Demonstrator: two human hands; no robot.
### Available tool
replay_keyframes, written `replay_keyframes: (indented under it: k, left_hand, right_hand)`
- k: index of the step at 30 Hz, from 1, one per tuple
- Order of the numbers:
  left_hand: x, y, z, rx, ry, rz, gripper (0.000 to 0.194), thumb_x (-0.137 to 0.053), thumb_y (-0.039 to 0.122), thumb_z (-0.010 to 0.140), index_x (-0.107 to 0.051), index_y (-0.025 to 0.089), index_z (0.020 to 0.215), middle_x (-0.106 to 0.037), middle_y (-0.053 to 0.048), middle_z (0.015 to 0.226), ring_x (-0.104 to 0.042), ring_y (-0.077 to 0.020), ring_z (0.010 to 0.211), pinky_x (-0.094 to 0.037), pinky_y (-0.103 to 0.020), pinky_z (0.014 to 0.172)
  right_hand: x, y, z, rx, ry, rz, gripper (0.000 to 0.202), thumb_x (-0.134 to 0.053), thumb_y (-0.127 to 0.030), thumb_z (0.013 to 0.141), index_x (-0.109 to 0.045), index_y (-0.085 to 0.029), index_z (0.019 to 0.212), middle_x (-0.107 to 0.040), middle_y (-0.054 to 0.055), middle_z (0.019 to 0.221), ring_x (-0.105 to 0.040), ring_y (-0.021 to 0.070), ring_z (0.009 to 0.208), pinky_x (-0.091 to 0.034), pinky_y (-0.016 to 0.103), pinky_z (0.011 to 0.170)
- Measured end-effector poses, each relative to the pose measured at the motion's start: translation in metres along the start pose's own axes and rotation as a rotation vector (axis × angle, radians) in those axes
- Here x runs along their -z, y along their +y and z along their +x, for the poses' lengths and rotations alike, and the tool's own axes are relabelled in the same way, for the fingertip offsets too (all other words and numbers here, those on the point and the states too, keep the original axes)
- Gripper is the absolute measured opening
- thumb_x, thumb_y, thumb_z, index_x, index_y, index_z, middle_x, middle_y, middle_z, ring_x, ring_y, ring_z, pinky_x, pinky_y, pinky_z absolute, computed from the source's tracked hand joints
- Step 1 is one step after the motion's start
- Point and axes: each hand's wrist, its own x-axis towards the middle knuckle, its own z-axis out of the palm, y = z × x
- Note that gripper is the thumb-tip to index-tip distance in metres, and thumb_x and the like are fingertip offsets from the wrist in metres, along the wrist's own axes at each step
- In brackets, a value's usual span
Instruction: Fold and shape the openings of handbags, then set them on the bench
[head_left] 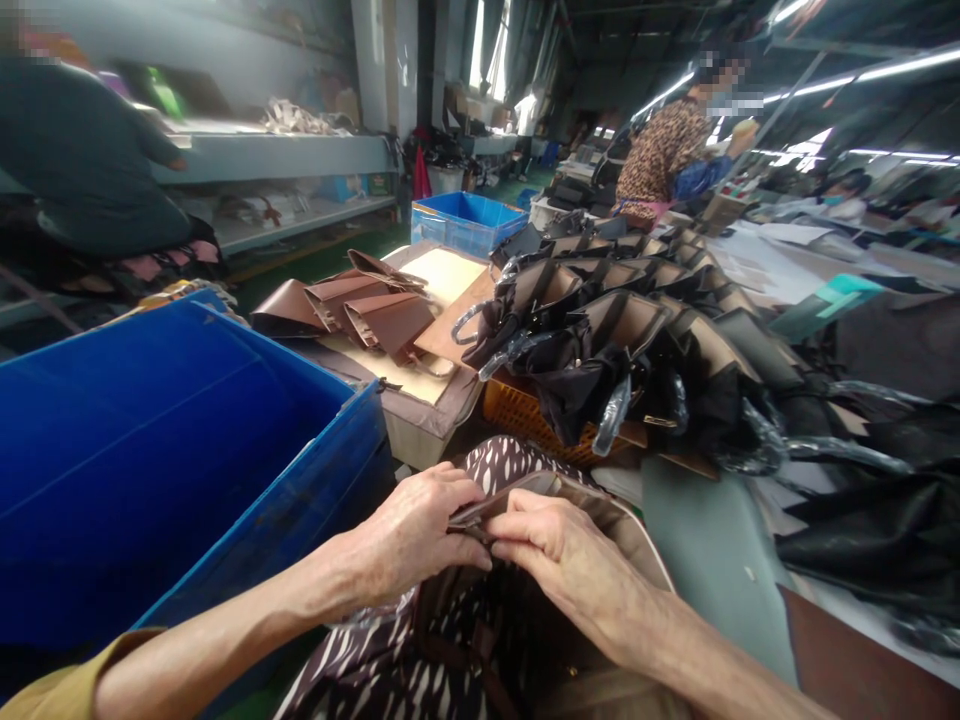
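A brown bag (630, 535) with a light-edged opening lies across my lap, over dark cloth with white marks (360, 665). My left hand (427, 525) is closed on the bag's rim, thumb below and fingers above. Just to its right, my right hand (547, 545) pinches the same rim between thumb and fingers. The fingertips of both hands are close together near a small fastening whose detail is too small to make out. Part of the bag's lower body is hidden under my right forearm.
A large blue bin (315, 450) stands at the left. Ahead are brown pieces (386, 315), many black-and-tan bags (577, 330) with wrapped handles, an orange basket (517, 410) and a smaller blue crate (465, 235). A grey-green board (712, 560) lies at the right. Other people work farther off.
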Motion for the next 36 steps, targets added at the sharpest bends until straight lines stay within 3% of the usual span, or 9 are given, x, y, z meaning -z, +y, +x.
replay_keyframes:
  k: [6,11,14,19,24,31,36]
  left_hand:
    - [-0.001,0.010,-0.001,-0.074,0.069,0.014,0.012,-0.058,0.025,0.080,-0.055,0.017,0.071,-0.055,0.003,0.072,-0.047,-0.0119,0.073,-0.033,-0.023,0.070]
    - [0.002,0.013,0.001,0.079,0.069,-0.104,0.008,-0.066,0.021,0.071,-0.059,0.019,0.074,-0.056,0.005,0.077,-0.048,-0.0125,0.077,-0.033,-0.021,0.065]
    - [0.004,0.014,0.003,0.132,0.023,-0.156,0.012,-0.069,0.021,0.068,-0.061,0.019,0.077,-0.055,0.005,0.077,-0.049,-0.0117,0.075,-0.033,-0.019,0.063]
    - [0.006,0.015,0.003,0.121,0.014,-0.171,0.017,-0.059,0.033,0.078,-0.061,0.016,0.076,-0.053,0.003,0.075,-0.048,-0.0105,0.070,-0.032,-0.019,0.059]
    - [0.005,0.015,0.003,0.123,0.018,-0.132,0.016,-0.051,0.023,0.081,-0.060,0.015,0.070,-0.052,0.003,0.072,-0.047,-0.0091,0.066,-0.031,-0.019,0.057]
    - [0.005,0.014,0.004,0.040,0.008,-0.088,0.023,-0.043,0.014,0.083,-0.058,0.015,0.067,-0.051,0.002,0.071,-0.048,-0.0080,0.064,-0.033,-0.018,0.059]
    - [0.007,0.009,0.003,0.057,0.002,-0.019,0.024,-0.039,0.018,0.086,-0.056,0.014,0.070,-0.051,0.000,0.073,-0.048,-0.0085,0.063,-0.034,-0.019,0.058]
  right_hand:
    - [-0.001,-0.005,0.002,-0.096,0.083,0.056,0.020,-0.049,-0.021,0.083,-0.065,-0.021,0.071,-0.060,-0.001,0.083,-0.052,0.0115,0.075,-0.035,0.021,0.067]
    - [-0.001,-0.004,0.006,-0.230,0.101,-0.009,0.025,-0.047,-0.026,0.081,-0.064,-0.021,0.064,-0.063,-0.001,0.066,-0.052,0.0127,0.065,-0.031,0.024,0.059]
    - [-0.001,-0.001,0.009,-0.269,0.124,-0.013,0.025,-0.050,-0.029,0.078,-0.060,-0.020,0.056,-0.059,-0.003,0.056,-0.048,0.0107,0.057,-0.025,0.024,0.053]
    - [0.001,0.000,0.012,-0.305,0.128,-0.050,0.030,-0.050,-0.029,0.074,-0.050,-0.017,0.047,-0.046,-0.004,0.046,-0.037,0.0085,0.050,-0.020,0.024,0.050]
    - [0.001,-0.003,0.017,-0.327,0.136,-0.079,0.028,-0.050,-0.024,0.070,-0.045,-0.016,0.043,-0.040,-0.004,0.044,-0.033,0.0083,0.048,-0.019,0.024,0.049]
    - [0.005,-0.002,0.017,-0.337,0.158,-0.066,0.025,-0.057,-0.032,0.070,-0.061,-0.020,0.048,-0.053,-0.002,0.046,-0.042,0.0098,0.049,-0.022,0.023,0.049]
    - [0.012,0.012,0.004,-0.352,0.228,-0.092,0.012,-0.059,-0.026,0.072,-0.069,-0.027,0.066,-0.068,-0.004,0.068,-0.056,0.0132,0.067,-0.030,0.023,0.059]
